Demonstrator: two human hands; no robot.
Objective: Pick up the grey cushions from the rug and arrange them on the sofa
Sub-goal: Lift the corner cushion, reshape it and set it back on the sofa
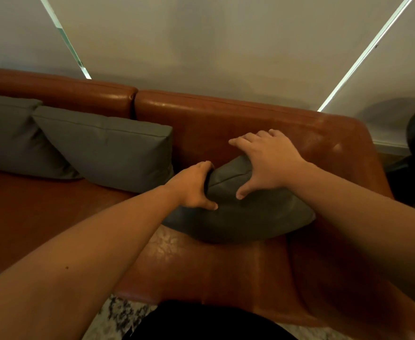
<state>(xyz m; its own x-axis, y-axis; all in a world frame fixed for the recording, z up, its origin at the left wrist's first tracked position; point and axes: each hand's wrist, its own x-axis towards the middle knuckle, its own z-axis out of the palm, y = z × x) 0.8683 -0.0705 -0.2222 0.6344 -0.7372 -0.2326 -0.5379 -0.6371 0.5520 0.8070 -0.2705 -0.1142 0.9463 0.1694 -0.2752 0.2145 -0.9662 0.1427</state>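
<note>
1. Two grey cushions [108, 153] already stand propped against the sofa [226, 114] back on your left, and a third cushion [245, 212] lies flat on the seat by the right arm, not yet upright.
2. Your left hand [194, 187] grips that third cushion's near corner, fingers curled over the edge and thumb on top.
3. Your right hand [267, 160] is spread wide, thumb on the cushion's top face, fingertips reaching past it toward the backrest; it presses rather than grabs.
4. It dents under your hands, so expect soft, light and floppy, with no stiffness to lever against.
5. Take it by two corners or along the seamed edge, where the fabric bunches firm, then tip it up against the backrest beside the others.
6. Smooth leather may let its base slide forward.
</note>
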